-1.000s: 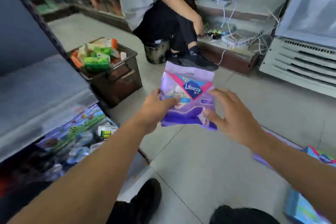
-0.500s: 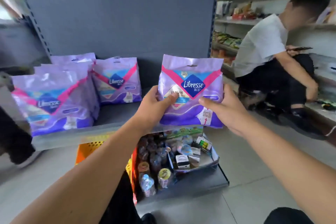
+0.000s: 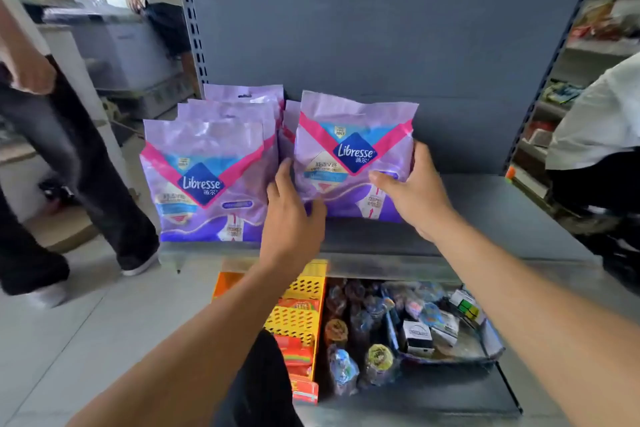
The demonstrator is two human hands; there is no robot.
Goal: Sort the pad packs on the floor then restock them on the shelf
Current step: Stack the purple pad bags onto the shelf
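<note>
Grey shelf point(image 3: 485, 218) bears purple pad packs point(image 3: 207, 180) against its back panel point(image 3: 381, 28).

The purple pad pack point(image 3: 349, 156) now stands on the shelf point(image 3: 485, 218), no longer held in the air, set beside the stocked packs point(image 3: 204, 180); both hands stay on it
</note>
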